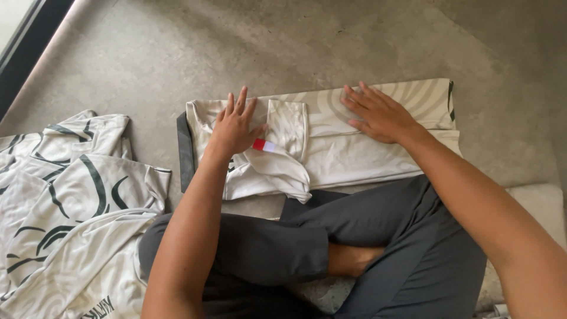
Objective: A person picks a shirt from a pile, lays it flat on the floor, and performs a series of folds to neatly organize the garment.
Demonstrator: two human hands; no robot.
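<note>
A cream shirt (348, 153) with pale swirl print lies folded lengthwise on the concrete floor in front of my crossed legs. My left hand (234, 125) rests flat on its left end, fingers spread, beside a small red and white tag (263, 145) and a folded-in sleeve (287, 127). My right hand (380, 113) presses flat on the shirt's upper right part, fingers apart. Neither hand grips anything. A dark grey collar band (185, 150) shows at the shirt's left edge.
A heap of similar cream shirts with dark swirl markings (65, 207) lies on the floor at my left. My legs in dark grey trousers (366, 248) fill the bottom middle. A pale cushion (540, 207) sits at right; a dark frame (26, 41) runs along the top left.
</note>
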